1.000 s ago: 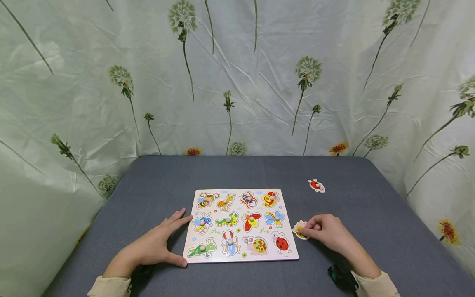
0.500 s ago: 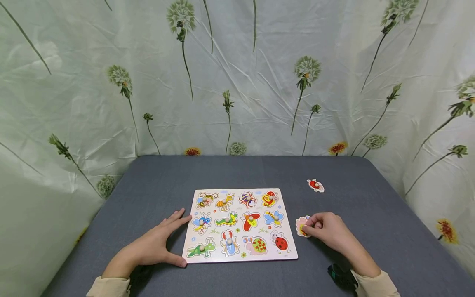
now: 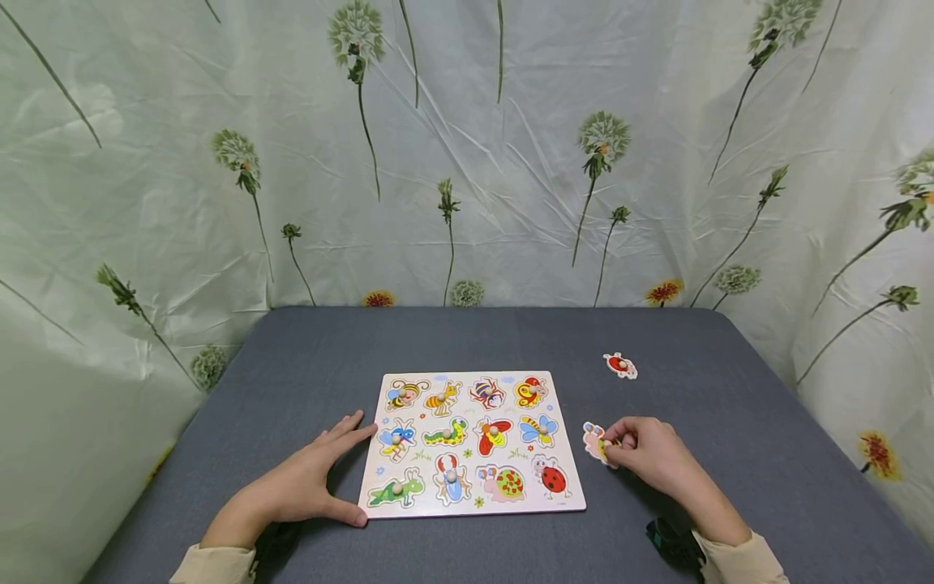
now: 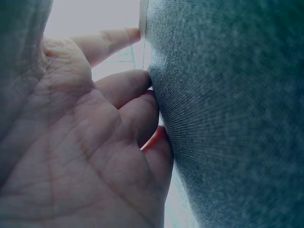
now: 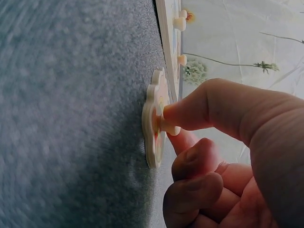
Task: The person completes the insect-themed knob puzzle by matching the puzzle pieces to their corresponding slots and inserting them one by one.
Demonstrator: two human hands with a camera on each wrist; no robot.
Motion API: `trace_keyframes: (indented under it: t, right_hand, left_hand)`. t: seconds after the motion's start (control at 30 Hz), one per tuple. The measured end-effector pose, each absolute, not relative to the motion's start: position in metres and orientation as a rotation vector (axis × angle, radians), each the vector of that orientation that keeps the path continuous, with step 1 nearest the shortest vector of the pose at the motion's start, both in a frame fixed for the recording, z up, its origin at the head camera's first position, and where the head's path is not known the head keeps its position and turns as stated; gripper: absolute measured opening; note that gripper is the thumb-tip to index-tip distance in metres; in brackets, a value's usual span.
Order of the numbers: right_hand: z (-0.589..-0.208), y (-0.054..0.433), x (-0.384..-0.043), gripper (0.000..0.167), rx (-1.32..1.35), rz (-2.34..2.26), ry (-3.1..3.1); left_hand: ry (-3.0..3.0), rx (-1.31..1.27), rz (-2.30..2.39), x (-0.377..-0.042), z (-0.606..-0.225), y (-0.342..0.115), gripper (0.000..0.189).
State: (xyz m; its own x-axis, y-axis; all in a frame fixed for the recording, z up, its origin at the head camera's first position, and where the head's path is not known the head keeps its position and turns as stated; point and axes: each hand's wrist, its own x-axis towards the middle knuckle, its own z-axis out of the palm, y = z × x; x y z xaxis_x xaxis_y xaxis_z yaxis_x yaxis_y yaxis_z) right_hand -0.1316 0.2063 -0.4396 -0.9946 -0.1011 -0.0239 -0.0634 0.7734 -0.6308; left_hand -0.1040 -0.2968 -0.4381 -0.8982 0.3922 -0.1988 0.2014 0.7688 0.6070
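A pale wooden peg puzzle board (image 3: 467, 454) printed with insects lies mid-table. My left hand (image 3: 314, 470) is spread at its left edge, fingertip and thumb touching the rim; the left wrist view shows the palm (image 4: 85, 133) and the fingers along the table. To the right of the board, my right hand (image 3: 649, 454) pinches the wooden knob (image 5: 170, 126) of a snail puzzle piece (image 3: 594, 442) between thumb and finger. In the right wrist view the piece stands close over the cloth. The board's snail and ladybug (image 3: 552, 477) pictures at lower right show no knobs.
A red ladybug puzzle piece (image 3: 621, 365) with a knob lies farther back on the right. Dark grey cloth covers the table (image 3: 321, 349). A curtain with dandelion prints (image 3: 511, 162) hangs behind it. Dark straps (image 3: 674, 547) sit at the right wrist.
The snail piece has turned under my right fingers, its head swinging from the right round to the upper left, and shifted slightly right. My left hand and the board stay put.
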Motion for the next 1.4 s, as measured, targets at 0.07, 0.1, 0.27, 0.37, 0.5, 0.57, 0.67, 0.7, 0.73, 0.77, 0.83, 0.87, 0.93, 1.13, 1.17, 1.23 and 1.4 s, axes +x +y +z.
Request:
trace_keyframes:
  t: [0.07, 0.1, 0.27, 0.37, 0.5, 0.57, 0.67, 0.7, 0.73, 0.77, 0.83, 0.87, 0.93, 1.13, 1.17, 1.23, 1.4]
  right_hand:
    - [-0.439, 0.206, -0.132, 0.009, -0.132, -1.031, 2.897]
    - [-0.439, 0.206, -0.132, 0.01, -0.138, -1.03, 2.896]
    - [-0.439, 0.206, -0.132, 0.011, -0.155, -1.033, 2.895]
    - [-0.439, 0.208, -0.132, 0.01, -0.157, -1.034, 2.895]
    - [-0.439, 0.211, -0.132, 0.015, -0.156, -1.025, 2.899]
    - [-0.439, 0.213, -0.133, 0.017, -0.154, -1.02, 2.9]
    - [-0.44, 0.215, -0.134, 0.018, -0.142, -1.039, 2.881]
    - [-0.44, 0.215, -0.135, 0.018, -0.144, -1.052, 2.871]
    - [-0.441, 0.216, -0.135, 0.018, -0.142, -1.066, 2.859]
    - [-0.441, 0.217, -0.135, 0.018, -0.138, -1.08, 2.844]
    - [-0.442, 0.218, -0.136, 0.018, -0.132, -1.108, 2.821]
    - [-0.442, 0.218, -0.136, 0.018, -0.129, -1.116, 2.814]
    - [-0.443, 0.218, -0.137, 0.018, -0.124, -1.123, 2.81]
    - [-0.444, 0.219, -0.137, 0.018, -0.126, -1.122, 2.817]
    - [-0.445, 0.22, -0.137, 0.017, -0.129, -1.123, 2.814]
    - [-0.445, 0.22, -0.136, 0.017, -0.134, -1.122, 2.811]
    - [-0.445, 0.221, -0.136, 0.018, -0.151, -1.129, 2.801]
  left_hand:
    - [2.648, 0.457, 0.858, -0.104, -0.438, -0.297, 0.125]
    - [2.647, 0.459, 0.859, -0.104, -0.438, -0.297, 0.125]
    - [2.661, 0.471, 0.85, -0.104, -0.44, -0.298, 0.125]
    - [2.666, 0.472, 0.844, -0.104, -0.441, -0.298, 0.125]
    - [2.663, 0.468, 0.845, -0.104, -0.441, -0.298, 0.125]
    - [2.662, 0.465, 0.846, -0.104, -0.441, -0.298, 0.126]
    - [2.662, 0.459, 0.847, -0.104, -0.441, -0.298, 0.126]
    - [2.662, 0.457, 0.847, -0.104, -0.44, -0.298, 0.126]
    - [2.662, 0.457, 0.847, -0.104, -0.44, -0.298, 0.126]
    - [2.662, 0.459, 0.847, -0.104, -0.44, -0.298, 0.126]
    - [2.665, 0.462, 0.846, -0.104, -0.44, -0.299, 0.126]
    - [2.665, 0.465, 0.847, -0.104, -0.44, -0.299, 0.126]
    - [2.665, 0.471, 0.848, -0.103, -0.44, -0.299, 0.125]
    - [2.661, 0.479, 0.857, -0.103, -0.44, -0.299, 0.125]
    - [2.66, 0.479, 0.858, -0.103, -0.44, -0.299, 0.125]
    - [2.66, 0.481, 0.859, -0.104, -0.44, -0.298, 0.125]
    - [2.659, 0.485, 0.865, -0.104, -0.44, -0.298, 0.125]
